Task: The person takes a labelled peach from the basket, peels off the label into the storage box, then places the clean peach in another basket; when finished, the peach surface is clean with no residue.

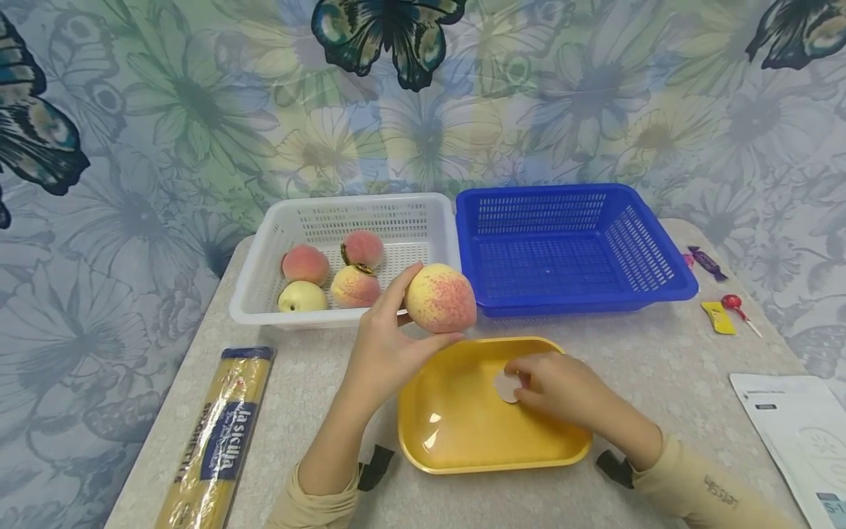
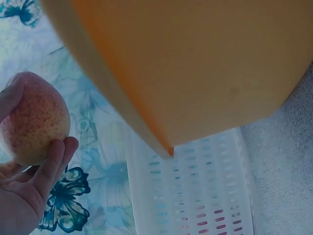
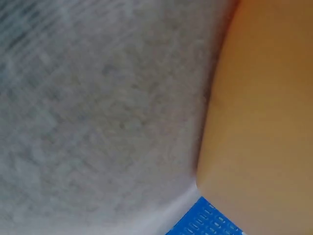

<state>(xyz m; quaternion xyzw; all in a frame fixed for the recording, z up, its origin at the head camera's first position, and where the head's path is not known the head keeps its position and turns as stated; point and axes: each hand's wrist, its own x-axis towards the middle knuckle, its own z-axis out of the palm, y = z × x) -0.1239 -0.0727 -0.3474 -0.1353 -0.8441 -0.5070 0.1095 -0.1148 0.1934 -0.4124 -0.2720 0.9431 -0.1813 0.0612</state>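
My left hand [image 1: 383, 349] grips a yellow peach with a red blush [image 1: 440, 298] between thumb and fingers. It holds the fruit above the far left corner of a yellow tray [image 1: 456, 433], in front of the white basket. The left wrist view shows the same peach [image 2: 36, 120] with fingers and thumb around it. Over the right part of the tray, my right hand [image 1: 562, 386] pinches a flat, pale, round piece [image 1: 507, 386] by its edge; fingers cover part of it. In the right wrist view this hand is out of sight.
A white basket [image 1: 254, 294] holding several peach-like fruits stands at the back left, beside a blue basket [image 1: 548, 257]. Spaghetti in a long pack [image 1: 221, 441] lies at left. Wrapped candies [image 1: 718, 317], a red lollipop [image 1: 731, 302] and a white packet [image 1: 786, 419] lie at right.
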